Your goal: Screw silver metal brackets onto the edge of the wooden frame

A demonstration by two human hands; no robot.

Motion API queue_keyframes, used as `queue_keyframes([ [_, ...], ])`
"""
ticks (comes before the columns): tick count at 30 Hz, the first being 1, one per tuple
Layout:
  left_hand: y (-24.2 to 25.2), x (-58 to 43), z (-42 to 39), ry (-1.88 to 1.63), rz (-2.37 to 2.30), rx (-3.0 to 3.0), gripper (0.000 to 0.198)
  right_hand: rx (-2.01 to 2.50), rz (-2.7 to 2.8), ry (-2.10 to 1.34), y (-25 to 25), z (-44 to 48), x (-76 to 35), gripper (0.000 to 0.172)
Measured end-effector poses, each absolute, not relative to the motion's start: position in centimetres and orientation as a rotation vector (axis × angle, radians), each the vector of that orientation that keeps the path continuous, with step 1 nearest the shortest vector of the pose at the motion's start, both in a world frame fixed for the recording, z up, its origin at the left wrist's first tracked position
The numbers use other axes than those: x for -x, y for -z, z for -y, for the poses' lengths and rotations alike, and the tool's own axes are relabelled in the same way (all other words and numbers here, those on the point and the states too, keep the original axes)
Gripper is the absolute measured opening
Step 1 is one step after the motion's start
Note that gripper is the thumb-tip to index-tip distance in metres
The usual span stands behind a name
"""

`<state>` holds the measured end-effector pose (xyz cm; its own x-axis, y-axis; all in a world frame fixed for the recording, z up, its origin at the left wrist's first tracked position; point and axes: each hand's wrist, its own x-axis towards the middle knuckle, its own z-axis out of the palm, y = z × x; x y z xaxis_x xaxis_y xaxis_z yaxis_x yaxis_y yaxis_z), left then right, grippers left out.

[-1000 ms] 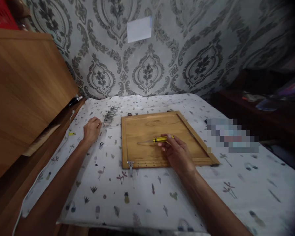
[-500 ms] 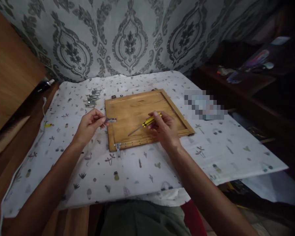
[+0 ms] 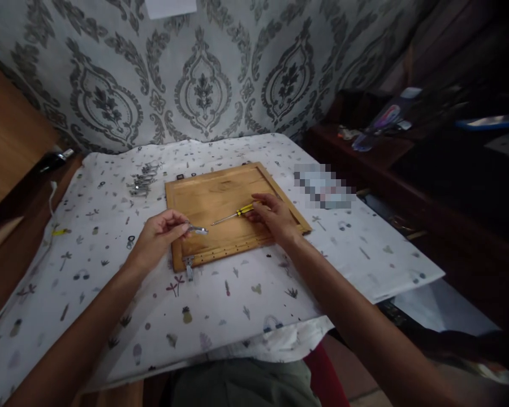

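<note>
Here, a framed wooden panel (image 3: 220,192) lies flat on the cloth-covered surface (image 3: 246,305), with a row of small dark dots (image 3: 224,250) along its near edge. At the panel's near left corner sits a metal fitting (image 3: 189,268), one end jutting past the edge. Over the panel's left side, the left hand (image 3: 163,234) pinches a small metal piece (image 3: 198,229) between thumb and fingers, its free end pointing toward the panel's middle. The right hand (image 3: 275,217) is above the panel's right half, its grip closed around the yellow handle of a screwdriver (image 3: 237,213); the shaft points left across the panel, its tip near the metal piece but apart from it. Beyond the panel's far left corner rests a cluster of metal pieces (image 3: 143,181), and right of the panel lies a pixelated item (image 3: 324,186), too obscured to identify.
</note>
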<state>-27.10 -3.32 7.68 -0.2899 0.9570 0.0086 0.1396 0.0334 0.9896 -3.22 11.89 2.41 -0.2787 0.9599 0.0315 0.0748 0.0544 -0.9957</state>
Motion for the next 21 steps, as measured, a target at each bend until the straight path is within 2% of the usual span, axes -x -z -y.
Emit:
queue_keyframes([
  [4, -7.4, 26.7, 3.1, -1.296, -1.52, -1.143, 0.028, 0.994, 1.611, -1.132, -3.8, -9.5, 3.2, 0.034],
  [8, -7.5, 26.4, 2.7, -1.239, -1.483, -1.155, 0.028, 0.762, 1.835, -1.103, -5.4, -5.0, 3.9, 0.024],
  [12, -7.7, 26.2, 2.4, -1.182, -1.446, -1.162, 0.029, 0.604, 1.98, -1.155, -5.7, -2.0, 4.8, 0.018],
  [21, -7.5, 26.2, 3.1, -1.04, -1.432, -1.181, 0.027, 0.652, 1.97, -1.457, -4.9, -1.2, 5.7, 0.011],
])
